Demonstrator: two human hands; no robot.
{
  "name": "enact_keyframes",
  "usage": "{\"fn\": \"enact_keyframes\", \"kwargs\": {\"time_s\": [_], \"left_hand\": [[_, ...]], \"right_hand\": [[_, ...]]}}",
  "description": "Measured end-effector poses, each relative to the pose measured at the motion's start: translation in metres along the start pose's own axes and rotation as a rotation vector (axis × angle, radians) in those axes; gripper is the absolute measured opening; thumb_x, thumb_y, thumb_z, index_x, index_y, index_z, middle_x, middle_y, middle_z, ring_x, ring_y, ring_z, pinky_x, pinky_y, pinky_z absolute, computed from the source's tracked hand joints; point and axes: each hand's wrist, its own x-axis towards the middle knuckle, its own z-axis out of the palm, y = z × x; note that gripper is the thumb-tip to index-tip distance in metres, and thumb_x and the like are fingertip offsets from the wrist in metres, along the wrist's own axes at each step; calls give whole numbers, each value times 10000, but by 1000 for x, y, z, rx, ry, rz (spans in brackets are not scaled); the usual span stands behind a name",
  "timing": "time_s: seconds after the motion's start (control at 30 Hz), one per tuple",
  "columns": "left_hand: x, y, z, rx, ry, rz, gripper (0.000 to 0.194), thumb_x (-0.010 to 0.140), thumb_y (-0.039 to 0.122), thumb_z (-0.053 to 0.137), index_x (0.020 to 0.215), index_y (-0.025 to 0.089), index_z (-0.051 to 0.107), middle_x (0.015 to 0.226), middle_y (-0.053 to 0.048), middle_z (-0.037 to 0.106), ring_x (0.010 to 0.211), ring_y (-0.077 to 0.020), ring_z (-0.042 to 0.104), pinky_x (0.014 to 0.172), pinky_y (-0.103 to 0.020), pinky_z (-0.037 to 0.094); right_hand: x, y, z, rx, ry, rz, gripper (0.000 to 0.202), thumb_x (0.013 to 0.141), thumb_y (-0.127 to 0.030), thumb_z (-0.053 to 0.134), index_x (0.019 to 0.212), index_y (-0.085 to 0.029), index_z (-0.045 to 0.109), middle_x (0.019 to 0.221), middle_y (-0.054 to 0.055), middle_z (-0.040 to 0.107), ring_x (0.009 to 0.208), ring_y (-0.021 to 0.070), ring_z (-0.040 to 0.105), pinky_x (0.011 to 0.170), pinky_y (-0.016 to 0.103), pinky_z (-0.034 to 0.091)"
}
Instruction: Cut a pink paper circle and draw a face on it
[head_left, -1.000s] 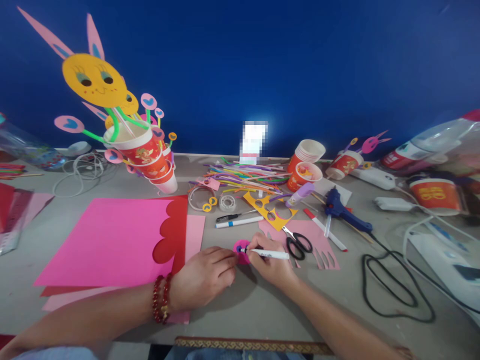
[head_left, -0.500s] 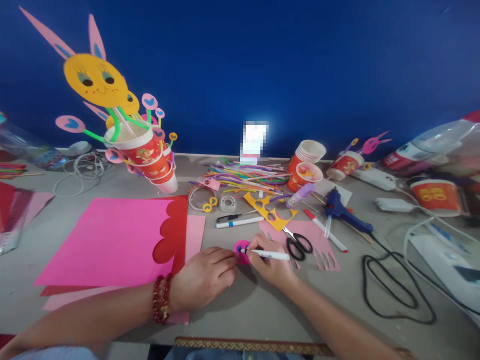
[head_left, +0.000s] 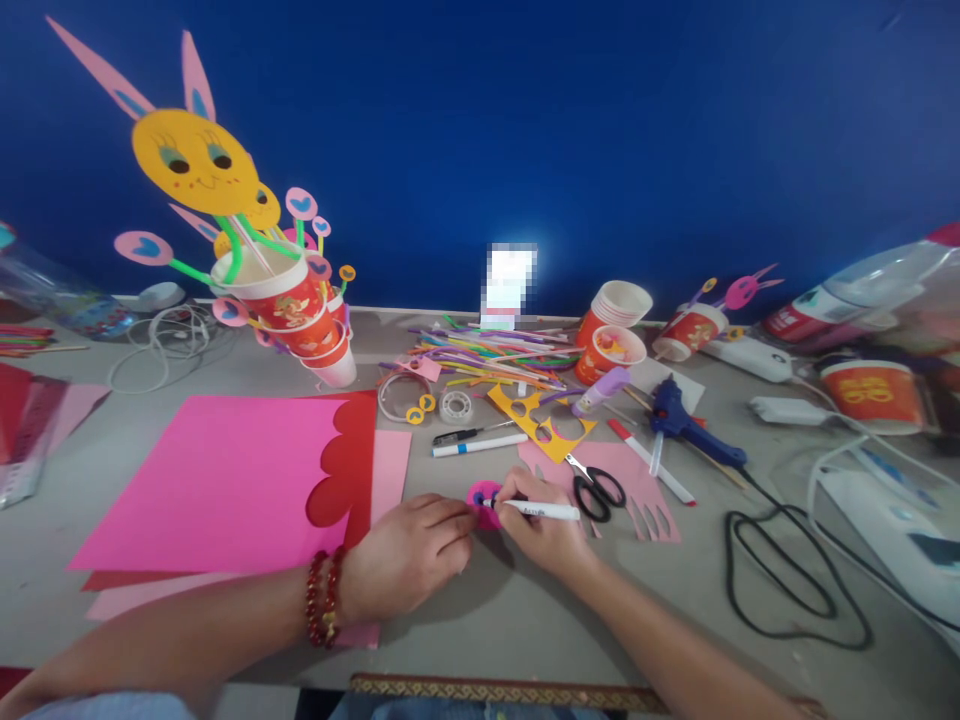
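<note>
My right hand (head_left: 544, 525) is closed round a white marker (head_left: 551, 510) with lettering on its barrel. Its tip meets a bright pink paper circle (head_left: 483, 516) that has dark blue marks on it. The fingertips of my left hand (head_left: 412, 550) hold the circle's left edge against the table, and a red bead bracelet (head_left: 322, 600) is on that wrist. Part of the circle is hidden under my fingers. Black-handled scissors (head_left: 598, 492) lie just right of my right hand. A white and blue marker (head_left: 480, 446) and a black pen (head_left: 456, 436) lie beyond the circle.
Pink and red sheets (head_left: 225, 480) lie left. Cups with a paper rabbit face (head_left: 195, 165) stand behind them. Pipe cleaners (head_left: 487, 355), a tape roll (head_left: 455, 407) and cut yellow paper (head_left: 559, 440) lie ahead. A glue gun (head_left: 694, 425) with a looping black cord (head_left: 727, 570) is at right.
Both hands stay in nearly the same place over the pink circle. The lettering on the marker's barrel looks slightly turned.
</note>
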Motion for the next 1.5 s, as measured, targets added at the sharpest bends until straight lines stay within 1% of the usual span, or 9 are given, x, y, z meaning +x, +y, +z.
{"fn": "enact_keyframes", "kwargs": {"time_s": [0.17, 0.33, 0.53, 0.67, 0.87, 1.13, 1.23, 1.4, 1.5], "left_hand": [[0, 0, 0, -2, 0, 3, 185, 970, 201, 460, 1023, 137, 626, 1191, -102, 662, 1135, -226, 587, 949, -379, 499], [-1, 0, 2, -1, 3, -1, 186, 973, 208, 462, 1034, 135, 622, 1206, -100, 656, 1142, -228, 584, 952, -385, 498], [-1, 0, 1, -6, 0, 1, 187, 974, 208, 459, 1014, 139, 627, 1194, -98, 658, 1143, -225, 582, 954, -382, 497], [0, 0, 0, -6, 4, 2, 181, 972, 205, 462, 1015, 137, 624, 1187, -99, 661, 1134, -224, 585, 946, -382, 498], [0, 0, 1, -6, 7, 3, 182, 970, 206, 466, 1025, 131, 623, 1198, -96, 658, 1134, -225, 583, 947, -380, 497], [-1, -1, 3, -7, 10, 0, 180, 970, 205, 467, 1035, 137, 620, 1217, -86, 648, 1156, -214, 566, 965, -371, 482], [-2, 0, 1, -10, 5, 6, 172, 964, 197, 472, 1025, 137, 621, 1216, -91, 645, 1158, -211, 562, 965, -364, 477], [-2, 0, 2, 21, 5, 20, 162, 963, 207, 488, 1038, 147, 618, 1229, -79, 638, 1141, -206, 559, 944, -363, 478], [-3, -1, 5, 50, 12, 24, 160, 968, 214, 494, 1053, 156, 616, 1215, -76, 641, 1153, -197, 547, 950, -358, 467]], "right_hand": [[0, 0, 0, 26, 6, 2, 143, 807, -146, 473, 688, -224, 482, 586, -36, 515, 525, 126, 474, 512, 234, 346], [0, 1, 0, -20, 5, -16, 131, 783, -143, 476, 678, -218, 497, 585, -32, 531, 525, 126, 486, 512, 234, 343], [0, 3, 1, 15, 23, -6, 144, 800, -142, 472, 680, -221, 483, 593, -33, 523, 531, 124, 479, 514, 231, 349], [0, 2, 1, -8, 12, -8, 130, 789, -142, 482, 689, -218, 515, 591, -26, 550, 530, 127, 487, 515, 234, 349], [0, 2, 0, -19, 17, -22, 143, 788, -147, 471, 664, -219, 484, 576, -31, 531, 527, 125, 487, 516, 227, 347], [0, 2, 1, -26, 2, -18, 129, 776, -144, 487, 669, -213, 507, 575, -35, 531, 524, 121, 480, 515, 229, 329], [-1, 2, 1, 77, 46, 0, 140, 779, -138, 496, 661, -214, 496, 577, -42, 503, 513, 115, 450, 502, 228, 326], [1, -6, -4, 203, 189, 36, 170, 808, -160, 457, 651, -221, 482, 583, -30, 508, 525, 126, 460, 501, 239, 357], [3, -9, -13, 287, 206, 95, 124, 787, -165, 458, 682, -223, 489, 555, -41, 523, 475, 118, 456, 461, 231, 350]]}}
